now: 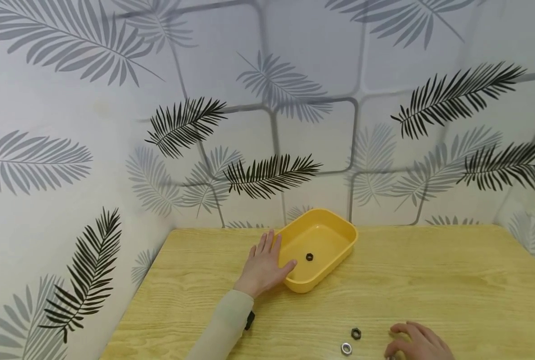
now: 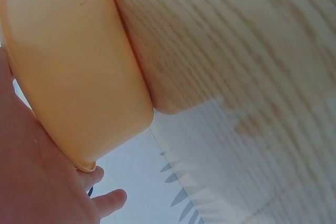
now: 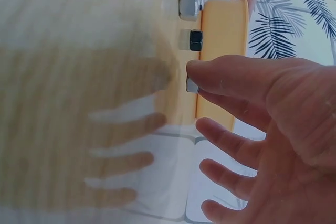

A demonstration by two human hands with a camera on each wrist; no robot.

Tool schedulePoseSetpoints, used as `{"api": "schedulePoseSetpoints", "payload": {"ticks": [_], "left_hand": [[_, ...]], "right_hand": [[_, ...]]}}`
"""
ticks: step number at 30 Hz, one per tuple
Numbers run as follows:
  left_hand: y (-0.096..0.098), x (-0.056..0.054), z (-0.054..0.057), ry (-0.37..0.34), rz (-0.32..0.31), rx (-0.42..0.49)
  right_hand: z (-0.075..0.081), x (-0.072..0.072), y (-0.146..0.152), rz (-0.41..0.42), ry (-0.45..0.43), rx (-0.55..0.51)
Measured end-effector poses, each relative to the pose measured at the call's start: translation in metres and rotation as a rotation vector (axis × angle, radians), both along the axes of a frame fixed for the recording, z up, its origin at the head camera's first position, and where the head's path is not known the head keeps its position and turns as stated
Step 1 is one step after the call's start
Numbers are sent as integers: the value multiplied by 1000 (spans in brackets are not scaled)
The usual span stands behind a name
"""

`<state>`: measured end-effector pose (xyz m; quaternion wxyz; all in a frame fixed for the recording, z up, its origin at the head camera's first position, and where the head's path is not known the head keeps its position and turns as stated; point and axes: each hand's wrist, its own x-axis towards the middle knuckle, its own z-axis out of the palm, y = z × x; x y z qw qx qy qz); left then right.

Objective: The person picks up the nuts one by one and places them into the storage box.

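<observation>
A yellow plastic tray [image 1: 326, 240] stands at the table's back edge, with one dark hex nut [image 1: 310, 257] inside it. My left hand [image 1: 263, 265] rests on its left rim, fingers straight and thumb reaching over the inside; in the left wrist view the hand lies along the rim of the tray [image 2: 79, 66]. At the front right, my right hand [image 1: 419, 342] pinches a silver nut [image 3: 192, 85] between thumb and index finger, close to the tabletop. Left of this hand lie a black nut [image 1: 356, 333] and a silver nut [image 1: 346, 348].
The wooden table [image 1: 452, 275] meets a wall [image 1: 317, 135] with a leaf pattern behind it. More silver nuts [image 3: 190, 2] stand on the table in the right wrist view, beside the black one. A dark strap [image 1: 249, 320] shows at the left wrist.
</observation>
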<state>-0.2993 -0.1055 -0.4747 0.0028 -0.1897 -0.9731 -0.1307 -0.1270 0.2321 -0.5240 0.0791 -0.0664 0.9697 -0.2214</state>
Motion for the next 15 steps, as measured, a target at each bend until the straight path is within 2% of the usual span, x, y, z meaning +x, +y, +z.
{"api": "schedulePoseSetpoints", "payload": {"ticks": [2, 6, 12, 15], "left_hand": [[0, 0, -1, -1, 0, -1], [1, -1, -3, 8, -4, 3], [0, -2, -4, 9, -1, -4], [-1, -2, -4, 9, -1, -3]], "right_hand": [[2, -2, 0, -4, -8, 6], [7, -4, 0, 38, 42, 17], [19, -5, -2, 129, 278, 55], [26, -6, -4, 153, 379, 36]]}}
